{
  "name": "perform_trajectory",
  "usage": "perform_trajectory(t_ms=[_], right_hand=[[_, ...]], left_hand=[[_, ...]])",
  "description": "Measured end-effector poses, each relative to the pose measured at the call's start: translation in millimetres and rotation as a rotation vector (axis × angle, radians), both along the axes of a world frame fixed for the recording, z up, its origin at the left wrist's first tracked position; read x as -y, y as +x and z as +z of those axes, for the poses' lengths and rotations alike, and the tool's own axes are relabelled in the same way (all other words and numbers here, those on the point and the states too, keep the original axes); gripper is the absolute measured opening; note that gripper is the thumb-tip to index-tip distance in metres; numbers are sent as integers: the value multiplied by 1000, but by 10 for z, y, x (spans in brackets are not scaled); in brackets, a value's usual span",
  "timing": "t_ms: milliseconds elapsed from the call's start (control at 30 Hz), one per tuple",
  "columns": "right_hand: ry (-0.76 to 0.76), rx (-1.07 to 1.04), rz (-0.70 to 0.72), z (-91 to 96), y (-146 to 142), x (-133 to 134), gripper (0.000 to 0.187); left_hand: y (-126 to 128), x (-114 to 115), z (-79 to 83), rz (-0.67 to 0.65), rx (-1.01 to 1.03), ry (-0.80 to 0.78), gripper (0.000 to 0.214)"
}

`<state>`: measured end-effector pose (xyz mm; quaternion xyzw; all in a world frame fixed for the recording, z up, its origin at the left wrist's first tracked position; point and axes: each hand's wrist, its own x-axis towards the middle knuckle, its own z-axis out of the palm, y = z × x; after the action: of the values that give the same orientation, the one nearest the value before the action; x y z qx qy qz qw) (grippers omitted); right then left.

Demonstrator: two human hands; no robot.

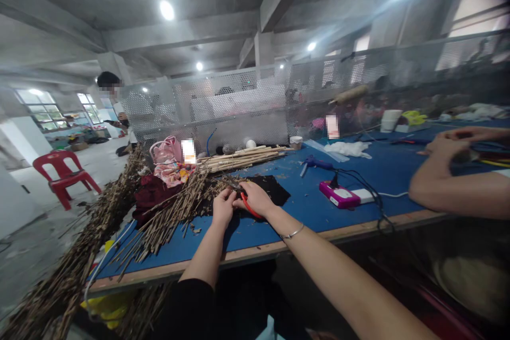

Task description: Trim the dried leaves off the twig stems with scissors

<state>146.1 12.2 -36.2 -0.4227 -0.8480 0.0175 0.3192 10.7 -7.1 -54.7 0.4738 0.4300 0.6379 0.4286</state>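
My right hand [257,197] is closed around red-handled shears [251,207], whose dark metal end points up and left over the dried plant pieces. Close beside it, my left hand [223,206] has its fingers pinched together near the shears; what they hold, if anything, is too small to make out. Under and beyond both hands lies a black cloth [274,190] strewn with plant bits. To the left, a bundle of dried twigs [163,223] lies on the blue table [311,218], its stems pointing toward the front edge.
A bigger heap of dried stems [91,228] hangs off the table's left end. Pale sticks [243,158], a pink bag [165,154] and a blue glue gun [316,163] lie behind. A purple power strip [338,195] trails cables. A co-worker's arms [442,170] rest at right.
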Motion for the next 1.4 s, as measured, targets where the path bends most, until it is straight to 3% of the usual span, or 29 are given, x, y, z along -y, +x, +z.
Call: perform_trajectory(t_ms=[500, 767, 1200, 1400], right_hand=[[36, -19, 36, -17, 7, -32, 62], [-6, 4, -27, 65, 17, 70, 49], [-82, 60, -106, 53, 22, 83, 43], [-65, 69, -100, 65, 7, 90, 48]], left_hand=[[39, 84, 102, -44, 92, -32, 41], [23, 82, 85, -55, 83, -33, 39], [-2, 1, 22, 2, 72, -45, 46], [-1, 16, 45, 40, 35, -25, 36]])
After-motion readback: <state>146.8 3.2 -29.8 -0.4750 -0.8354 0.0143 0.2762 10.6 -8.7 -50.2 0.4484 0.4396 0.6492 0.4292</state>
